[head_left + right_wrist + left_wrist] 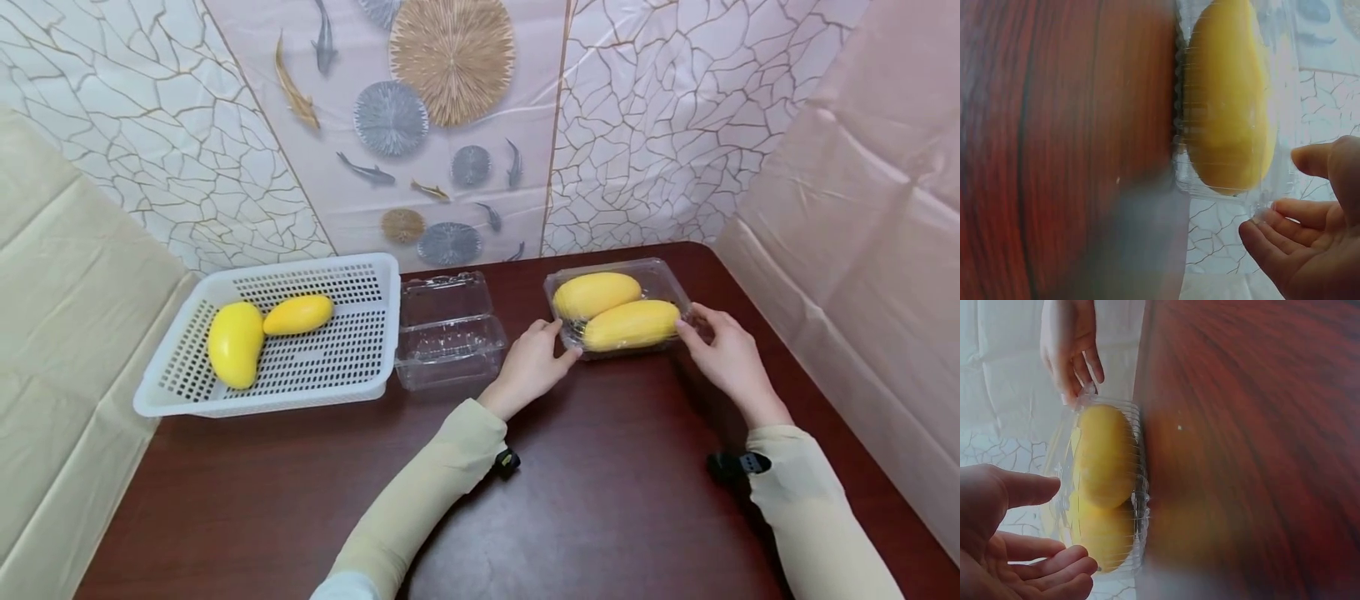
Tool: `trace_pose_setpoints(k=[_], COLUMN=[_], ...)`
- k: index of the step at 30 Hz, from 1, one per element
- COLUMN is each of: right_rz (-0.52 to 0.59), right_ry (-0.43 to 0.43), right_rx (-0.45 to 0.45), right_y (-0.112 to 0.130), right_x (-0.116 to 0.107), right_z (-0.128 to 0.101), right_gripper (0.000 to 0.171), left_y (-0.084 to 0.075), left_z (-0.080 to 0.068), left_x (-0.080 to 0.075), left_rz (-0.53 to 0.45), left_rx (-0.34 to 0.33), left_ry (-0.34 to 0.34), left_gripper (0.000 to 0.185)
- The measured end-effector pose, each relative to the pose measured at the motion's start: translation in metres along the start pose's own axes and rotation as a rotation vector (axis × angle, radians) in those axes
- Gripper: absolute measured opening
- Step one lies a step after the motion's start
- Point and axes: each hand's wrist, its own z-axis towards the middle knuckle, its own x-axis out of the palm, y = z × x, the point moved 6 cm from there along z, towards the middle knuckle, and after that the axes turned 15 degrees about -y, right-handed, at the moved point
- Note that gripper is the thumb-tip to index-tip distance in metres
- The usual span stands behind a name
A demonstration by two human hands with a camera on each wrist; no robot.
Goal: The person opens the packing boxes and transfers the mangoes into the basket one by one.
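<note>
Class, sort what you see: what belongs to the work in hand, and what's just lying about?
In hand:
clear rectangular plastic box, between left hand and right hand
rear yellow oblong fruit and front yellow oblong fruit, inside it

Apparently just lying about, untouched:
white rectangular perforated plastic basket
large yellow curved fruit and small yellow oval fruit, inside it
open clear plastic clamshell, beside the basket

Indoor tabletop setting, apparently staged, walled left and right by creased beige sheeting (pixel 862 250), backed by a printed sheet (pixel 637 133) of fish (pixel 326 48) and discs (pixel 452 58), around a dark-red wood-grain table (pixel 600 500)
</note>
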Motion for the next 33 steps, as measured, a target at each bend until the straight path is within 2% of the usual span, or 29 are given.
trace_pose_setpoints(k=[8,14,23,27,33], right_rz=[0.006,-0.001,0.019,0.018,0.026], right_ry=[0.012,0.019,0.041,0.038,0.053], right_rx=[-0.039,-0.049,-0.058,-0.064,-0.05], right_y=[0.011,0.015,0.02,0.02,0.019], right_x=[0.0,-0.003,0.007,0.001,-0.002], right_z=[-0.007,-0.012,-0.024,-0.023,-0.023], right_gripper=[0.061,0.062,0.062,0.062,0.062], left_y=[0.003,0.002,0.012,0.01,0.015], left_z=[-0.011,-0.016,-0.038,-0.038,-0.039], left_x=[-0.008,-0.011,-0.016,-0.014,-0.009], left_rz=[0.001,-0.023,-0.028,-0.065,-0.154], left_rx=[-0.017,0.007,0.019,0.021,-0.034], left_ry=[-0.001,-0.016,-0.049,-0.049,-0.051], left_gripper=[0.064,0.064,0.063,0.064,0.064])
